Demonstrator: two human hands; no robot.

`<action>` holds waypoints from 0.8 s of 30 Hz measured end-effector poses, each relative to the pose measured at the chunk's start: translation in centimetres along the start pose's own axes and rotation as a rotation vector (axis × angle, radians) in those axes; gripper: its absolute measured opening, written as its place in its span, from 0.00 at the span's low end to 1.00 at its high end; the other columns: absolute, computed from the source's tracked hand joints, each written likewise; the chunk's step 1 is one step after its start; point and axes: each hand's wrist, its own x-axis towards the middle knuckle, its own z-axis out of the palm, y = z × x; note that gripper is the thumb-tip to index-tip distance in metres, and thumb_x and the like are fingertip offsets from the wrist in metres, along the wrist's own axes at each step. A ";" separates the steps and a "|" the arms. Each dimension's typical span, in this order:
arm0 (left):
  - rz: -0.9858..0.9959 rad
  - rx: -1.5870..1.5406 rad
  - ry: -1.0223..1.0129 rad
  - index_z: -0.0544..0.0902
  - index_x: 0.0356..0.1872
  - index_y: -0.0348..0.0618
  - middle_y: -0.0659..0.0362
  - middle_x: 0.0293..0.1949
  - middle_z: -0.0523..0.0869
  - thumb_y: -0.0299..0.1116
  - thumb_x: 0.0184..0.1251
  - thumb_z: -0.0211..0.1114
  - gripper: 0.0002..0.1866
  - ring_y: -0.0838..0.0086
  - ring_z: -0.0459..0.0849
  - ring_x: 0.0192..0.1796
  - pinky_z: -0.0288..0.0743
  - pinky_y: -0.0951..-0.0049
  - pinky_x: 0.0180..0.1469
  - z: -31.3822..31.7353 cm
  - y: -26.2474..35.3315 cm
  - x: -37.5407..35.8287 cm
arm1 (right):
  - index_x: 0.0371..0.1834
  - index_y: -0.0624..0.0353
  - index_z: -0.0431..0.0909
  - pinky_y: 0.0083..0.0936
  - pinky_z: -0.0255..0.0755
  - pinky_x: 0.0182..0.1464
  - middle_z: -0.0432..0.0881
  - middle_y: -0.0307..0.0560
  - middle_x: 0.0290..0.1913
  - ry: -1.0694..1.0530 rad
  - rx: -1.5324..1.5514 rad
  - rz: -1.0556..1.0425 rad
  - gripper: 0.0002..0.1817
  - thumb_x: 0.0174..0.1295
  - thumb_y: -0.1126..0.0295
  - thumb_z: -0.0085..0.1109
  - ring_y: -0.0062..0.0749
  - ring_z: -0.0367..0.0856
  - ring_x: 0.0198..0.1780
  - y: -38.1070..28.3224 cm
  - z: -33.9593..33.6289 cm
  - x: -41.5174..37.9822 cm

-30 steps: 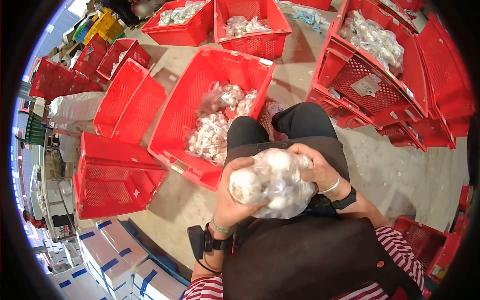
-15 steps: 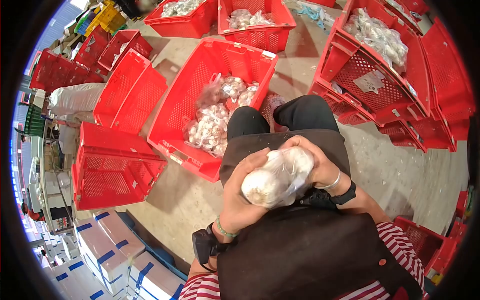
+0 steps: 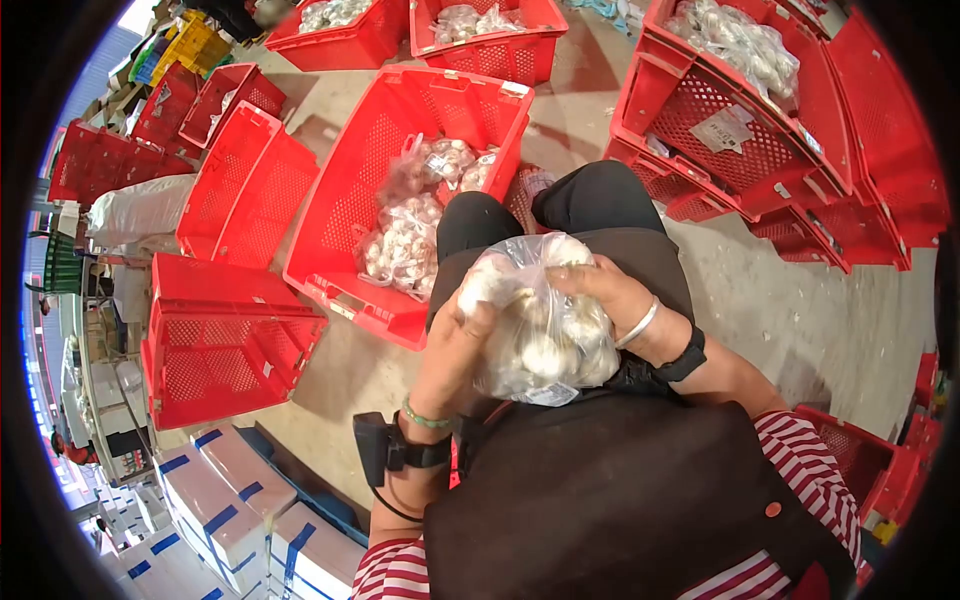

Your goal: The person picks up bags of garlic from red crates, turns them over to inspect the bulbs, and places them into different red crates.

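Note:
A clear plastic bag of garlic bulbs (image 3: 545, 335) is held up over my lap, between both hands. My left hand (image 3: 460, 335) grips the bag's left side, fingers curled partly behind it. On the upper right, my right hand (image 3: 610, 295) has its thumb pressed on the plastic near the gathered part. Beyond my knees stands a big red crate (image 3: 340, 215), with more bagged garlic (image 3: 405, 240) lying at its near right side. A dark apron (image 3: 620, 490) covers my lap and front.
Stacked red crates (image 3: 740, 180) holding bagged garlic stand at the right. More red crates (image 3: 230, 350) are on the left and at the back (image 3: 490, 55). White boxes with blue tape (image 3: 210, 500) sit at the lower left. Concrete floor (image 3: 800, 330) shows between them.
The bag has been turned in my hands, so several bulbs and the gathered plastic now face me. My left hand has moved lower on its side. The view has shifted slightly.

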 end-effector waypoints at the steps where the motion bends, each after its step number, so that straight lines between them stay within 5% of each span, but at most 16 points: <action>1: 0.000 0.002 0.000 0.68 0.64 0.35 0.57 0.57 0.78 0.42 0.62 0.70 0.34 0.74 0.76 0.58 0.69 0.71 0.61 -0.7 0.0 -0.1 | 0.51 0.61 0.78 0.25 0.78 0.48 0.84 0.43 0.44 0.011 0.022 0.011 0.15 0.63 0.68 0.62 0.25 0.84 0.45 0.0 -0.1 0.1; 3: -0.132 -0.148 -0.194 0.66 0.65 0.34 0.56 0.59 0.76 0.35 0.62 0.70 0.33 0.73 0.75 0.60 0.68 0.70 0.63 -2.1 0.1 -0.2 | 0.53 0.62 0.76 0.26 0.78 0.50 0.84 0.45 0.47 0.019 0.060 0.041 0.18 0.65 0.63 0.60 0.28 0.84 0.47 0.0 -0.2 0.2; 6: -0.079 0.266 -0.148 0.64 0.66 0.34 0.56 0.59 0.76 0.29 0.60 0.70 0.34 0.73 0.74 0.61 0.68 0.69 0.63 -1.6 -0.5 -0.1 | 0.55 0.62 0.75 0.27 0.79 0.50 0.83 0.46 0.48 -0.011 0.251 0.148 0.21 0.65 0.59 0.60 0.29 0.84 0.47 0.1 -0.2 0.7; 8: -0.093 0.224 -0.089 0.63 0.67 0.35 0.56 0.59 0.76 0.25 0.58 0.70 0.36 0.72 0.75 0.60 0.70 0.69 0.62 -1.5 -0.7 -0.1 | 0.59 0.62 0.71 0.29 0.77 0.53 0.81 0.47 0.51 0.013 0.256 0.162 0.24 0.64 0.60 0.61 0.30 0.82 0.50 0.5 -1.4 1.0; 10: 0.025 0.211 -0.029 0.64 0.66 0.34 0.55 0.58 0.76 0.26 0.59 0.70 0.34 0.72 0.76 0.59 0.71 0.69 0.61 -1.7 -1.0 0.0 | 0.64 0.61 0.64 0.30 0.73 0.59 0.76 0.46 0.57 -0.163 0.147 -0.080 0.33 0.59 0.63 0.68 0.31 0.77 0.57 0.4 -1.0 0.7; 11: 0.052 0.175 0.003 0.66 0.64 0.35 0.55 0.58 0.76 0.27 0.59 0.71 0.33 0.72 0.77 0.58 0.71 0.70 0.60 -1.2 -0.9 0.0 | 0.70 0.58 0.55 0.31 0.68 0.64 0.71 0.45 0.61 -0.171 0.016 -0.108 0.47 0.49 0.69 0.77 0.33 0.71 0.63 0.2 -1.7 0.9; 15: 0.088 0.143 0.048 0.66 0.63 0.35 0.55 0.58 0.77 0.30 0.61 0.70 0.32 0.72 0.77 0.57 0.72 0.70 0.59 -1.2 -1.4 0.4 | 0.72 0.60 0.49 0.30 0.66 0.64 0.70 0.44 0.61 -0.057 -0.395 -0.329 0.60 0.35 0.78 0.81 0.32 0.69 0.63 1.4 -1.5 0.7; 18: 0.062 0.095 0.093 0.66 0.63 0.35 0.56 0.57 0.77 0.36 0.61 0.71 0.33 0.72 0.78 0.57 0.72 0.70 0.59 -1.4 -1.6 0.3 | 0.71 0.61 0.52 0.30 0.67 0.63 0.71 0.46 0.61 -0.067 -0.228 -0.174 0.55 0.38 0.78 0.79 0.31 0.70 0.63 0.5 -0.9 0.3; 21: -0.046 -0.350 -0.012 0.62 0.67 0.38 0.55 0.60 0.74 0.42 0.62 0.69 0.37 0.69 0.76 0.60 0.71 0.69 0.60 -1.7 -1.3 -0.3 | 0.69 0.63 0.57 0.30 0.68 0.63 0.72 0.47 0.61 -0.194 -0.044 -0.073 0.47 0.46 0.75 0.75 0.32 0.73 0.62 -0.1 -1.1 0.9; 24: 0.133 0.036 -0.120 0.60 0.69 0.40 0.54 0.62 0.71 0.36 0.60 0.70 0.38 0.68 0.73 0.63 0.71 0.66 0.62 -2.1 -2.0 -1.0 | 0.68 0.64 0.60 0.30 0.68 0.63 0.73 0.49 0.60 -0.213 0.058 -0.070 0.40 0.52 0.71 0.71 0.32 0.74 0.61 -0.1 -1.8 1.2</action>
